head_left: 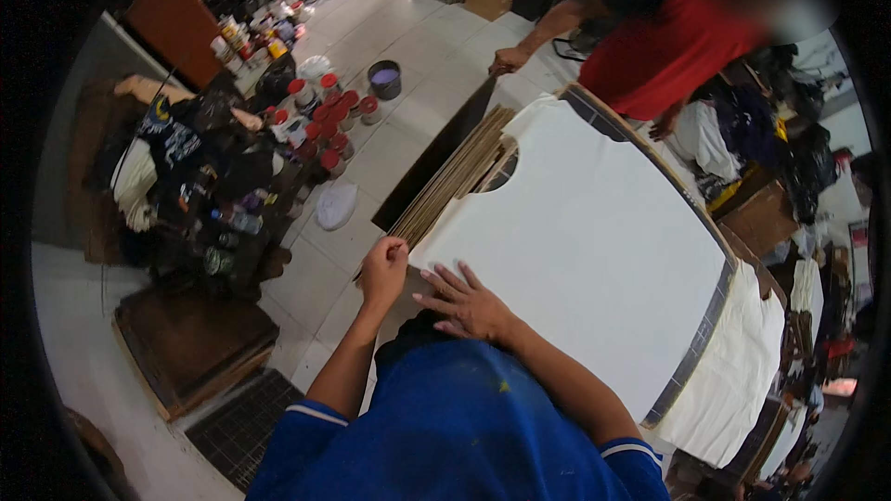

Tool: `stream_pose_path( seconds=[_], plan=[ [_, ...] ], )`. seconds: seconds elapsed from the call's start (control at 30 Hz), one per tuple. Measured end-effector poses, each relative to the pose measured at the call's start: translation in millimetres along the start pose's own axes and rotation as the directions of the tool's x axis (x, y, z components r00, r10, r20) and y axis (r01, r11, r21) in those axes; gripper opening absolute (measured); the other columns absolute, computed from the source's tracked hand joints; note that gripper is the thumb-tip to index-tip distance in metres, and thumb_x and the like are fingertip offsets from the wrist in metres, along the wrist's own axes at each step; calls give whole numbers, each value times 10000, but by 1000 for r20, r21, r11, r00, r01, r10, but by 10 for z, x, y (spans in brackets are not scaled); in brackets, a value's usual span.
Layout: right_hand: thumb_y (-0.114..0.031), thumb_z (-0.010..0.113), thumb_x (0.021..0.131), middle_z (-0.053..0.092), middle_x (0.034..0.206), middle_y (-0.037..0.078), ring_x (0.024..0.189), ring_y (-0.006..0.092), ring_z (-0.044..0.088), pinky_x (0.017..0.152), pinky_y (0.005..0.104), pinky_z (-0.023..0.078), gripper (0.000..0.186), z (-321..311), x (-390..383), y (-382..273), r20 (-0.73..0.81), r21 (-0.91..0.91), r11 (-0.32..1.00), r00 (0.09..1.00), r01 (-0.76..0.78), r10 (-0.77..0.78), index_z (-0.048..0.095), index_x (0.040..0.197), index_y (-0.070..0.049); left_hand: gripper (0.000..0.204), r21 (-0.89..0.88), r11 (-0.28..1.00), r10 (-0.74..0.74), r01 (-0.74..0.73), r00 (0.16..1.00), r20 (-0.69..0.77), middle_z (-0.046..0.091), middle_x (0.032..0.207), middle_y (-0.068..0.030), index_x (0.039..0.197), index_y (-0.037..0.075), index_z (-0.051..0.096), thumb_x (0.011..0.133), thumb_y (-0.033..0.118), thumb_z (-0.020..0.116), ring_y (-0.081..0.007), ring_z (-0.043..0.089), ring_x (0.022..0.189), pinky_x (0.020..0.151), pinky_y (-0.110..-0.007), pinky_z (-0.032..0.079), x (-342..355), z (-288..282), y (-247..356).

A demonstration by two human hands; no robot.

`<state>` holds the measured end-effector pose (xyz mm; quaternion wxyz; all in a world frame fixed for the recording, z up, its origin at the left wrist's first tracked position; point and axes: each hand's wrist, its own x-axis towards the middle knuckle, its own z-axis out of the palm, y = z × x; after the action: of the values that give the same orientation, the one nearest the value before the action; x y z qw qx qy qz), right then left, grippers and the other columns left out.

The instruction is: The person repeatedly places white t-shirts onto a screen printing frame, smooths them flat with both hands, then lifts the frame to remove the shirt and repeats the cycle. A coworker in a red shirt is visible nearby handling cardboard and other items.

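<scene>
We have a white T-shirt (594, 232) spread flat over a board on the worktop (715, 301), its neck opening turned toward the far left corner and its near hem lying just under our hands. Our right hand (469, 301) rests palm down on that near edge with its fingers (444, 280) spread wide and flat, gripping nothing, only pressing the cloth. Our left hand (383, 271) is curled at the left corner, its fingers closed in a pinch on the shirt's edge, though we cannot tell whether they also catch the end of the stack of thin brown boards (455, 181) that runs along the shirt's left side. We judge the shirt to be light, soft and limp: it will sag, fold and wrinkle if lifted at one point, so it is best taken at two corners of the hem or by the shoulders and smoothed with flat palms. The boards look stiff and thin, likely to slide on each other. Across the worktop a person in a red shirt (664, 51) stands with a hand (508, 59) near the far corner.
</scene>
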<state>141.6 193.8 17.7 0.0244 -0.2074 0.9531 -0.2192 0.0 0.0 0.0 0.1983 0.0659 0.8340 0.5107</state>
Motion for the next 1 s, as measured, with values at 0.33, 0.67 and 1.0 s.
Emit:
stream_pose_path(
  seconds=[0.33,0.67,1.0],
  plan=[
    [-392,578,1032,217,1734,163,1600,413,162,1286,601,109,651,-294,-1447,489,-288,-91,603,600,-793,746,395,1625,-194,640,326,435,547,-840,534,645,386,1640,-179,1517,98,524,963,391,654,-423,261,1557,1266,-590,209,-23,1188,626],
    [-361,625,987,318,1686,159,1557,420,261,1267,608,170,638,-331,-1540,509,-388,-46,435,417,-899,822,458,1580,-196,724,72,35,533,-997,80,842,217,1739,-133,1619,217,404,997,568,525,-392,130,1608,1290,-611,61,940,2564,1368],
    [-361,639,947,311,1691,165,1563,421,251,1257,612,168,659,-405,-1557,557,-370,34,450,407,-893,835,486,1561,-177,826,1,-70,502,-998,-34,864,191,1748,-115,1647,200,338,979,666,477,-345,104,1621,1317,-525,46,2339,3493,2306]
  ],
)
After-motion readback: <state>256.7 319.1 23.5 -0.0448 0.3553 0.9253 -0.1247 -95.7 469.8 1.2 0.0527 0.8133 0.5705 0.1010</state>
